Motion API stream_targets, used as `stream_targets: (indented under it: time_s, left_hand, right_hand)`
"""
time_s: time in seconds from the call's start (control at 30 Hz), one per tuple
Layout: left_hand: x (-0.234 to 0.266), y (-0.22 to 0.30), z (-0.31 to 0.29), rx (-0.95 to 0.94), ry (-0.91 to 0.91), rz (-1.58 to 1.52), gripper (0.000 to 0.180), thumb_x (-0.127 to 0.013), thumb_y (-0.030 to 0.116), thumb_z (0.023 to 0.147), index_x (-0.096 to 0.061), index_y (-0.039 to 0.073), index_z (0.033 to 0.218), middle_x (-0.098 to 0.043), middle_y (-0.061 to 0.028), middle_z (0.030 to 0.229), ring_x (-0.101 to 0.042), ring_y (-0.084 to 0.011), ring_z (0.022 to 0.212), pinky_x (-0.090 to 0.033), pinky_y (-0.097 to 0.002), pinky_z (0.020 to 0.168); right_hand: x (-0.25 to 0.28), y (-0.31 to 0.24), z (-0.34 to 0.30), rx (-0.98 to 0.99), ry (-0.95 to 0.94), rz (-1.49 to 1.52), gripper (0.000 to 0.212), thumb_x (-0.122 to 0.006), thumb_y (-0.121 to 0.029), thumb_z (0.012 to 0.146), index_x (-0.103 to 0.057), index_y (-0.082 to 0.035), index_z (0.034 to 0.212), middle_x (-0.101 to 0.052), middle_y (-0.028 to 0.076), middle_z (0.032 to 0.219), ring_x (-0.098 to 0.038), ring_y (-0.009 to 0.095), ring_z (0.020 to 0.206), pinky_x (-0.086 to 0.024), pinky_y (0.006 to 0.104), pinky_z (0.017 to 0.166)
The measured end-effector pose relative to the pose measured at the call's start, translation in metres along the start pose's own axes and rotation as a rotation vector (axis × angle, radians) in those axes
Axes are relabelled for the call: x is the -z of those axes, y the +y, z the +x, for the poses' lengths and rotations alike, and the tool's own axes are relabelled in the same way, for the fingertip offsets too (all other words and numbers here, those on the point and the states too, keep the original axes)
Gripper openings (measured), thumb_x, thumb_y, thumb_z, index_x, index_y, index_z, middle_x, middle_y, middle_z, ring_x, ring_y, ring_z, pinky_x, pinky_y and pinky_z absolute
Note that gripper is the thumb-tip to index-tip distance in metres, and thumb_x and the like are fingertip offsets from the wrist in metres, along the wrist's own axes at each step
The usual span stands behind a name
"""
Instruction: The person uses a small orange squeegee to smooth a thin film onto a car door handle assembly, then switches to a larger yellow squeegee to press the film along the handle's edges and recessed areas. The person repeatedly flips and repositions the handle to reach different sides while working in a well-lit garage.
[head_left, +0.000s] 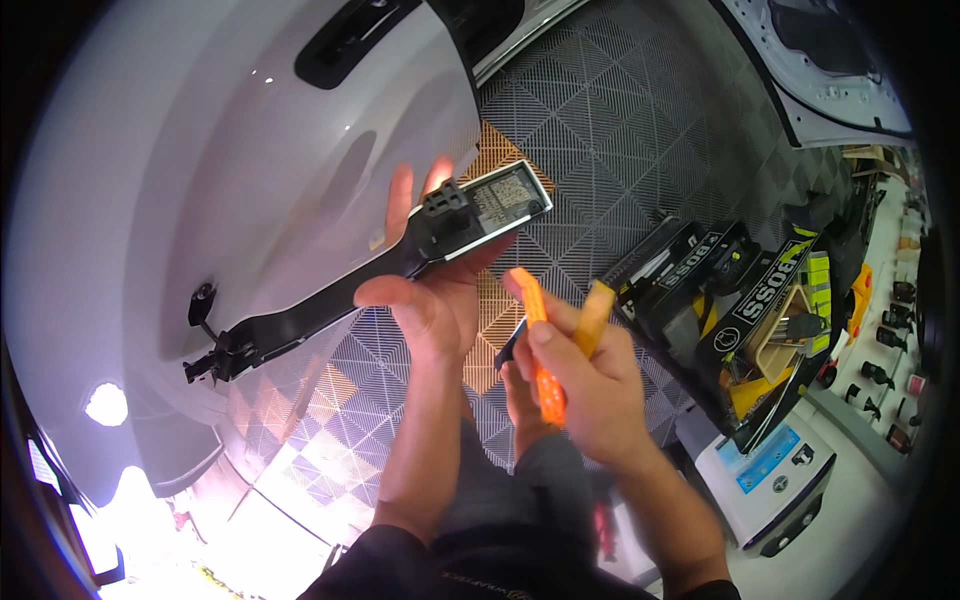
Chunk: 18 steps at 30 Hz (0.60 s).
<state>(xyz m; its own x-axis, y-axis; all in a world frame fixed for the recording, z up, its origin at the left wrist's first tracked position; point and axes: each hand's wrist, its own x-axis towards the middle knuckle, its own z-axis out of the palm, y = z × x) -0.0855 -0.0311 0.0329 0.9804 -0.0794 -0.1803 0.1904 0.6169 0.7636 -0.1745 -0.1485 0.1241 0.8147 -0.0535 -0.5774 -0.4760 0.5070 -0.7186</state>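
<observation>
My left hand (432,315) supports a long black car door handle (335,308); its fingers pass behind the part and its thumb lies along the near side. The handle's wide end, edged in white, faces up and shows a pale patch and a black clip. At its narrow far-left end a small black arm sticks out near the car panel. In my right hand (605,390) is a slim orange plastic tool (537,315), pinched under the thumb. A yellow-orange flat piece (595,312) also stands up from that hand. The orange tool's tip is just below the handle's wide end, apart from it.
A light-coloured car panel (300,180) with a black recess (352,38) fills the left. At right are a black tool bag (745,300) with assorted tools and a white box (765,485). Patterned grey floor tiles (610,130) lie beyond. Bright light glares at lower left.
</observation>
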Motion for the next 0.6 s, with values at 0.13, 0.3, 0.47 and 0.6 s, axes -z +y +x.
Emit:
stream_targets:
  time_s: [0.13, 0.3, 0.47, 0.6]
  left_hand:
    - [0.018, 0.009, 0.014, -0.042, -0.258, 0.085, 0.106, -0.068, 0.070, 0.093, -0.021, 0.012, 0.168, -0.025, -0.0258, 0.170, -0.055, -0.0424, 0.141, -0.054, -0.0558, 0.111]
    - [0.038, 0.008, 0.024, 0.073, -0.303, -0.041, 0.106, -0.084, 0.038, 0.088, -0.020, 0.010, 0.168, -0.023, -0.0302, 0.170, -0.052, -0.0423, 0.144, -0.052, -0.0555, 0.113]
    - [0.047, 0.004, 0.026, 0.013, -0.293, 0.000, 0.110, -0.096, 0.042, 0.073, -0.042, -0.003, 0.157, -0.048, -0.0295, 0.158, -0.051, -0.0388, 0.145, -0.047, -0.0480, 0.117]
    - [0.055, 0.005, 0.038, -0.128, -0.415, 0.113, 0.094, -0.098, 0.027, 0.074, -0.052, -0.004, 0.150, -0.057, -0.0296, 0.150, -0.056, -0.0394, 0.141, -0.047, -0.0480, 0.117]
  right_hand:
    - [-0.024, 0.013, 0.009, 0.013, 0.000, 0.001, 0.048, -0.056, -0.014, 0.108, -0.052, 0.006, 0.151, -0.061, 0.004, 0.086, -0.056, 0.009, 0.071, -0.048, 0.0234, 0.063]
    - [-0.043, 0.016, 0.026, 0.153, 0.052, -0.098, 0.043, -0.057, -0.013, 0.108, -0.056, 0.008, 0.146, -0.063, 0.005, 0.085, -0.059, 0.009, 0.071, -0.050, 0.0250, 0.060]
    - [-0.067, 0.003, 0.007, -0.040, 0.124, 0.012, 0.036, -0.056, -0.010, 0.109, -0.060, 0.004, 0.142, -0.063, 0.000, 0.081, -0.056, 0.005, 0.070, -0.047, 0.0240, 0.063]
    - [-0.080, 0.002, 0.001, -0.007, 0.235, -0.125, 0.034, -0.057, -0.011, 0.108, -0.063, 0.005, 0.138, -0.062, 0.001, 0.070, -0.055, 0.006, 0.062, -0.046, 0.0262, 0.060]
